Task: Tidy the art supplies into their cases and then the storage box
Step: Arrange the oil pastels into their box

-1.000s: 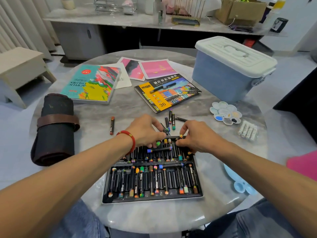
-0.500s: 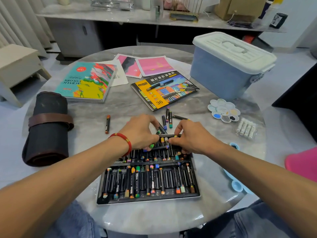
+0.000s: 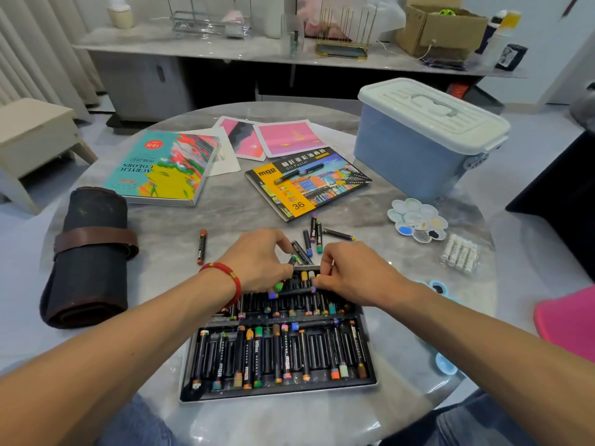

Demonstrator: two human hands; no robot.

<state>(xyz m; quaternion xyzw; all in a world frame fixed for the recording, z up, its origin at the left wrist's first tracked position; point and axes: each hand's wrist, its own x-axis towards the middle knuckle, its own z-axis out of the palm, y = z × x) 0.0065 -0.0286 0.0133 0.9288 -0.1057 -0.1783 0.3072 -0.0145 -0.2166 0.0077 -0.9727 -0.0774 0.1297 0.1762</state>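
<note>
From the head camera, both hands work at the far edge of the open pastel tray [image 3: 280,389] on the round tabletop [image 3: 167,226]. The left hand [image 3: 257,262] has its grip curled on a green-tipped pastel [image 3: 278,286]. The right hand [image 3: 354,273] pinches a dark pastel [image 3: 297,289] lying crosswise over the tray's far row. Loose pastels [image 3: 317,235] lie just beyond the hands, one orange-tipped pastel [image 3: 202,242] apart at the left. The lidded storage box [image 3: 418,156] stands far right.
</note>
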